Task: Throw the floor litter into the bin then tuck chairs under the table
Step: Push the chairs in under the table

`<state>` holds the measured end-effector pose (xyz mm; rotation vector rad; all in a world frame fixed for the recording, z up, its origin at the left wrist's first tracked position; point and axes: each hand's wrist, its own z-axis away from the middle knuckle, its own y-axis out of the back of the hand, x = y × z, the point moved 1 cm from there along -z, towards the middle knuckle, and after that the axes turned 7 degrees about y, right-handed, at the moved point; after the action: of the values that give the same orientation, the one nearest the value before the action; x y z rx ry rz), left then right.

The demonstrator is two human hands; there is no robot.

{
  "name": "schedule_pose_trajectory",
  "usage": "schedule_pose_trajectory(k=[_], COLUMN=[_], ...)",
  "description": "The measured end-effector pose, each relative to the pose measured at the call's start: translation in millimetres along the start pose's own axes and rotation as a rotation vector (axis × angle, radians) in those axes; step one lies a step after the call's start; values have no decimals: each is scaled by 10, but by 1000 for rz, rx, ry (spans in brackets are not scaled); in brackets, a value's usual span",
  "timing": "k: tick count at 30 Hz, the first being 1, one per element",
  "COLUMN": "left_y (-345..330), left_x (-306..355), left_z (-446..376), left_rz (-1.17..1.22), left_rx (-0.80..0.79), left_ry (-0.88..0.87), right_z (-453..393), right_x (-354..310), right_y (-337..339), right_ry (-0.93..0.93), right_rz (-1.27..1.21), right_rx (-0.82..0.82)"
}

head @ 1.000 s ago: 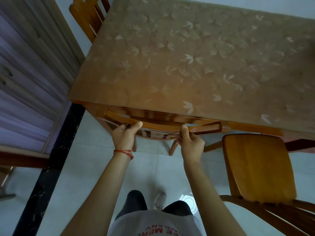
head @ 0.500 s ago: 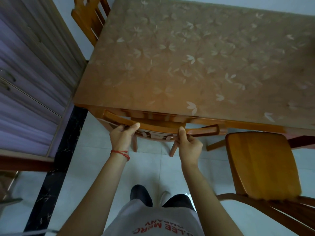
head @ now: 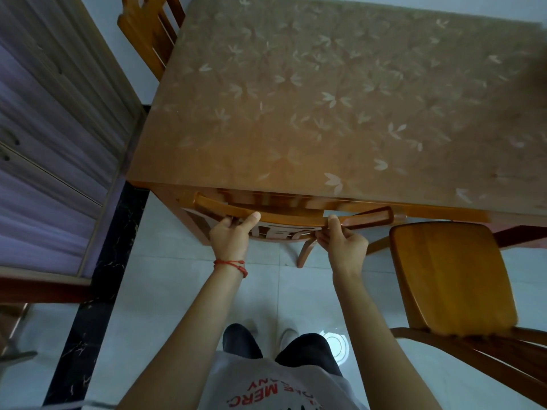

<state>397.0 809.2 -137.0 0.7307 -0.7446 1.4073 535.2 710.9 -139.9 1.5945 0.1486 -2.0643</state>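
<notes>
A wooden chair (head: 291, 217) sits pushed under the wooden table (head: 340, 113), only its curved top rail and a back leg showing at the table's near edge. My left hand (head: 231, 235), with a red string at the wrist, grips the rail left of centre. My right hand (head: 343, 241) grips the same rail towards its right end, thumb on top. A second wooden chair (head: 450, 276) stands out from the table at the right, its seat fully exposed. No litter or bin is in view.
A third chair (head: 151, 31) stands at the table's far left corner. A wooden cabinet with purple-lit panels (head: 53, 128) fills the left side, with a black floor strip (head: 97, 276) along it. My legs and feet stand on pale tiles (head: 165, 276).
The chair rail has slid a little further under the table edge, and both hands have moved forward with it. My view has shifted slightly closer to the table.
</notes>
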Motion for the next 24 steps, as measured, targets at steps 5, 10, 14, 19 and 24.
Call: schedule_pose_trajectory(k=[5,10,14,19,24], left_y=[-1,14,30,57,106], left_x=[5,-7,-42,-73,-172], left_z=[-38,-66,-73,16,116], left_rz=[7,1,-43,-178,-327], left_rx=[25,22,19,-1,-44], left_ry=[24,31,12,-53,-183], right_z=[14,23,51,128,287], right_x=[17,15,11,8,82], right_y=[-20,-16,8,48,215], right_ry=[0,4,26,102,214], right_rz=[11,22,66,125,264], right_rx=[5,-4,-22,-45,-96])
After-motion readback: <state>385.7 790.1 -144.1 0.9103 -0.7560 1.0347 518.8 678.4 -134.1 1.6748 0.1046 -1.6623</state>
